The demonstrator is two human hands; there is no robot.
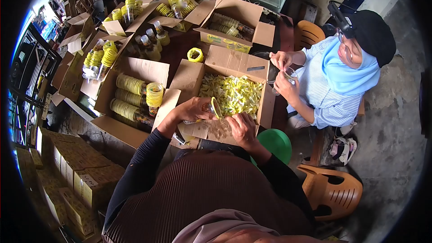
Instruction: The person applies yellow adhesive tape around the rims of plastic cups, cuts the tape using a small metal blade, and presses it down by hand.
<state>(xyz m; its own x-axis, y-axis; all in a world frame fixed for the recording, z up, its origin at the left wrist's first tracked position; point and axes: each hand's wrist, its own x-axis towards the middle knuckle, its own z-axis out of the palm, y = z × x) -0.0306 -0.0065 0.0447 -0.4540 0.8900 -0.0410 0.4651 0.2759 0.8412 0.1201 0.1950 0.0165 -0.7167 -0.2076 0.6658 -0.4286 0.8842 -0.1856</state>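
Note:
My left hand [198, 109] is wrapped round a clear plastic cup with a yellow rim [216, 107], which is tilted with its mouth toward my right hand. My right hand [243, 129] is close beside the rim, fingers curled together; what they hold, if anything, is too small to make out. Beneath and beyond both hands, an open cardboard box [234, 60] holds a heap of small yellow-and-white wrapped packets [234, 93]. Left of my left hand, another open carton [107, 91] contains rows of nested yellow-rimmed cups [130, 83], with one short stack [154, 93] standing upright at its edge.
A co-worker [337, 67] at the right handles a clear item. More cartons [234, 13] of cups and several dark-filled bottles [146, 42] stand at the back. A yellow ring-shaped item [195, 54] lies behind the packet box. A green round item [275, 145] and orange chair [333, 191] are at right.

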